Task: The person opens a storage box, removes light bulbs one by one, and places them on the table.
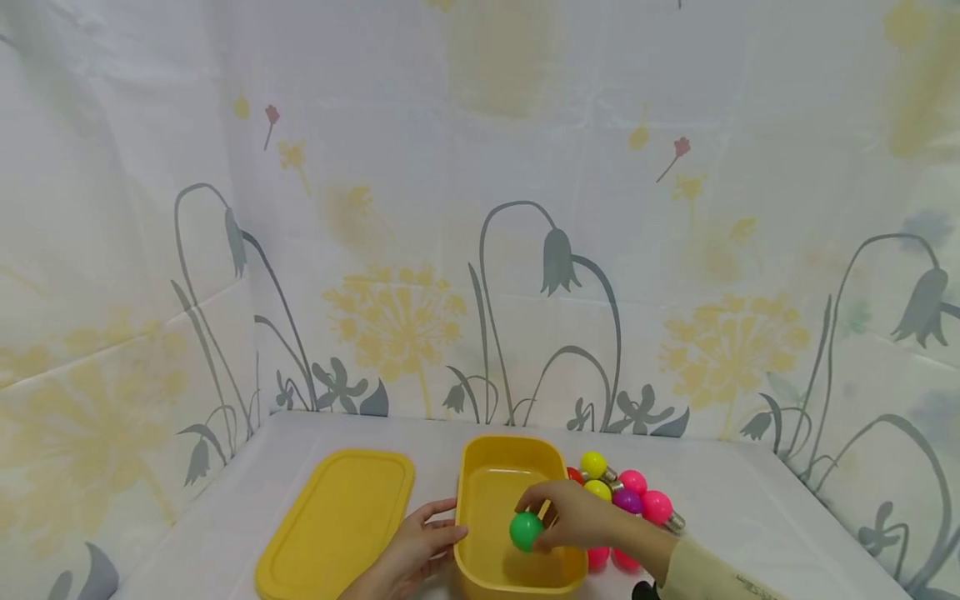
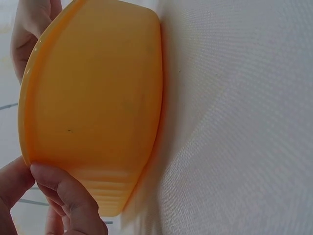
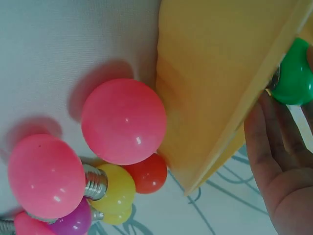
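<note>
A yellow plastic bin (image 1: pixel 471 483) stands on the table, its inside bare in the head view. My left hand (image 1: pixel 422 543) grips its left rim, thumb over the edge; the left wrist view shows the fingers (image 2: pixel 73 196) pinching that rim. Over the bin's opening, my right hand (image 1: pixel 573 518) holds a green light bulb (image 1: pixel 526 531) by its round part. The bulb's metal base shows partly in the right wrist view, close to the rim. Beside the bin's right wall lie loose bulbs, among them a pink bulb (image 3: pixel 124 121) and a purple bulb (image 1: pixel 627 501).
A flat yellow lid (image 1: pixel 337 521) lies on the table left of the bin. Yellow bulbs (image 1: pixel 593 464), a red bulb (image 3: pixel 146 174) and more pink bulbs crowd the right side. A flower-printed cloth (image 1: pixel 525 167) hangs behind the table.
</note>
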{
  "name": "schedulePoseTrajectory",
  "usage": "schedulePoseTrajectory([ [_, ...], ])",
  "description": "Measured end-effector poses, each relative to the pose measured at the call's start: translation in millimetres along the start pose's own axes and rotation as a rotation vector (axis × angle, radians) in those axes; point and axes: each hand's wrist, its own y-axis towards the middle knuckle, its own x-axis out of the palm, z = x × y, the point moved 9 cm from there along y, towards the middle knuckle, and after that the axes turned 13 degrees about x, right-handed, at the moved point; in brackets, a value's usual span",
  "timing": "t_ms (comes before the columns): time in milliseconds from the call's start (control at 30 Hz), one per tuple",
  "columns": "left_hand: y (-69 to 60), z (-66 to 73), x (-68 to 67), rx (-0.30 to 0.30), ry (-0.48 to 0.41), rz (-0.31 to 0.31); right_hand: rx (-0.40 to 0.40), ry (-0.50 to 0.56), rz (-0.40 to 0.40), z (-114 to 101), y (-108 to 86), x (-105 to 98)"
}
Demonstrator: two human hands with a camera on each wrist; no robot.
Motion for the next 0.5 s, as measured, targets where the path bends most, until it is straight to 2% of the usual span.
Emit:
schedulePoseTrajectory([
  [200,-1.2,2.3,1.2,0.012,-0.002,-0.009,-0.004,0.09,0.096,5.7,-11.2,-17.2],
  [400,-0.5,1.7,-0.1,-0.001,0.024,0.006,0.009,0.142,0.227,11.8,-26.1,-34.0],
  [500,0.2,0.2,0.2,-0.005,0.029,0.005,0.013,0.178,0.269,17.4,-34.2,-39.7],
])
